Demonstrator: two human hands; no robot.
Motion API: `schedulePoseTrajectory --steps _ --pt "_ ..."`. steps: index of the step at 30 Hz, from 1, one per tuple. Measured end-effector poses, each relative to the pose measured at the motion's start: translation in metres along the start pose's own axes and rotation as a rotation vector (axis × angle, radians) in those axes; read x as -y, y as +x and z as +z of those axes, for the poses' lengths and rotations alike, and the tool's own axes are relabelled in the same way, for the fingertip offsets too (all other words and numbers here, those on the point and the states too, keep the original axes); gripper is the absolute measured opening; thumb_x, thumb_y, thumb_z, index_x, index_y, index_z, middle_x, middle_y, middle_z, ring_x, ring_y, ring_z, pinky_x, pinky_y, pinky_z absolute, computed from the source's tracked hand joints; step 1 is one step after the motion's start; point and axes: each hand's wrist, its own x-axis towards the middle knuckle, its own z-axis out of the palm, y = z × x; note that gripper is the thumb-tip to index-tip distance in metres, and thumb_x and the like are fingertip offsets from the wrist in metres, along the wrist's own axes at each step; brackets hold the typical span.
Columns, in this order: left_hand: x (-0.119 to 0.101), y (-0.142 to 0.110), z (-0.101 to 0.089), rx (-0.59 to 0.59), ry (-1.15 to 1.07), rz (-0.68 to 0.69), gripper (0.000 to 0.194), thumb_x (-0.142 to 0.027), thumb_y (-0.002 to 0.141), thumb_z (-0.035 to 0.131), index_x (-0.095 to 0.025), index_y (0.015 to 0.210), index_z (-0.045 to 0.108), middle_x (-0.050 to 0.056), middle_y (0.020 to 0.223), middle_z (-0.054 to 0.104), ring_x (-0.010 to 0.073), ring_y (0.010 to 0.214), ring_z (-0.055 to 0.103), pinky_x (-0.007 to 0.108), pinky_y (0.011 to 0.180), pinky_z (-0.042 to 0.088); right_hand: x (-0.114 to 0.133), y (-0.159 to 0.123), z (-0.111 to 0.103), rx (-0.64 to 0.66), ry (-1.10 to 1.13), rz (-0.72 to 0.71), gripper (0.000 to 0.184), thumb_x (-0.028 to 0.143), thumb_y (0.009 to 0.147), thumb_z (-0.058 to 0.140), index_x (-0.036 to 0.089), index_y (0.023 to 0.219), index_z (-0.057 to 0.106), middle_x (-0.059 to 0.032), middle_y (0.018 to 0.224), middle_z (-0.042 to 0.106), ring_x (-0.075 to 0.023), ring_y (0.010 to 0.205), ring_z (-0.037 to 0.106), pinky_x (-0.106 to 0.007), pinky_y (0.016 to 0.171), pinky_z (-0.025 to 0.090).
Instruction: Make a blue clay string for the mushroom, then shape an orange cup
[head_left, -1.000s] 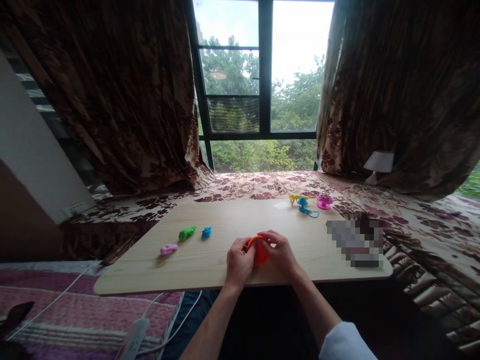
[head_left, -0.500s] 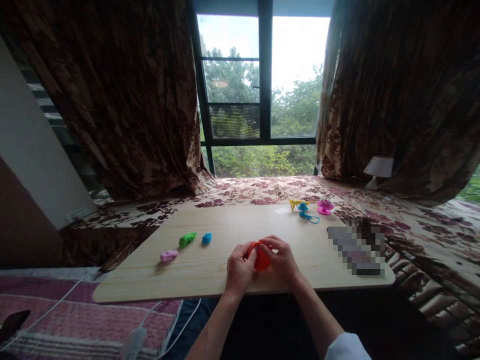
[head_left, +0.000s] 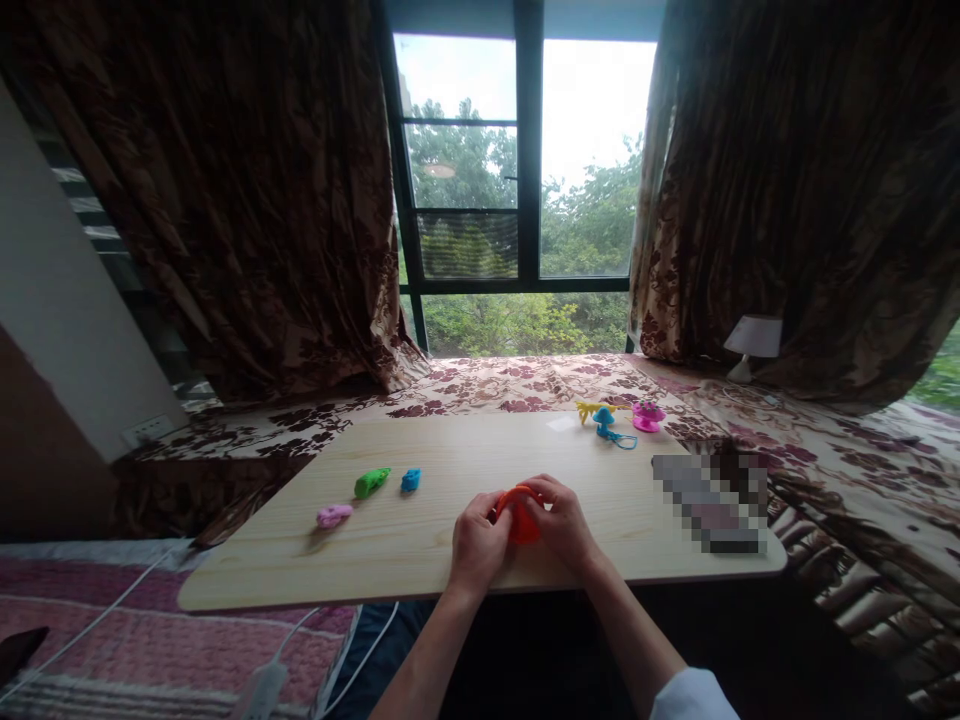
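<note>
Near the front edge of the wooden table [head_left: 420, 550], a piece of orange modelling clay [head_left: 525, 528] is between my two hands. It has a curved raised rim at the top and a rounded body below. My left hand [head_left: 480, 540] grips its left side, thumb against the clay. On the opposite side my right hand [head_left: 562, 520] pinches the rim with thumb and fingers. Part of the clay is hidden behind the thumbs. To the left lie a blue lump [head_left: 410, 480], a green lump [head_left: 372, 483] and a pink lump [head_left: 334, 516], apart from my hands.
At the table's far right stand a blue mushroom-like figure [head_left: 604, 422], a yellow piece [head_left: 592, 411] and a pink figure [head_left: 646, 416]. A pixelated object [head_left: 705, 505] lies at the right edge. Beyond are a window ledge and a small lamp [head_left: 754, 338].
My right fingers have shifted slightly along the rim, and more of the orange rim shows, arched between my hands. Both hands keep hold of the clay. The view has tilted a little.
</note>
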Motion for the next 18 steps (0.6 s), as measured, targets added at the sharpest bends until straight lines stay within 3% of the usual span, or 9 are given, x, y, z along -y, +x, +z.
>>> schedulePoseTrajectory --steps 11,18 --pt "0.0010 -0.0006 -0.0007 -0.001 -0.001 -0.007 0.021 -0.034 0.076 0.053 -0.018 0.085 0.064 0.003 0.080 0.065 0.0164 0.075 0.060 0.027 0.069 0.047 -0.0009 -0.0008 -0.0002 0.014 -0.004 0.001 0.015 0.018 0.081 0.053 0.020 0.084 0.068 -0.0019 0.079 0.062 -0.0144 0.072 0.057 -0.025 0.068 0.046" --pt "-0.0030 0.0005 -0.0020 -0.047 -0.016 0.006 0.026 -0.033 0.077 0.053 -0.021 0.096 0.064 0.004 0.090 0.064 0.0163 0.083 0.060 0.027 0.073 0.047 -0.0003 -0.0004 0.0006 0.014 0.010 -0.001 0.016 0.020 0.082 0.053 0.019 0.087 0.068 -0.0031 0.083 0.063 -0.0149 0.074 0.059 -0.025 0.066 0.047"
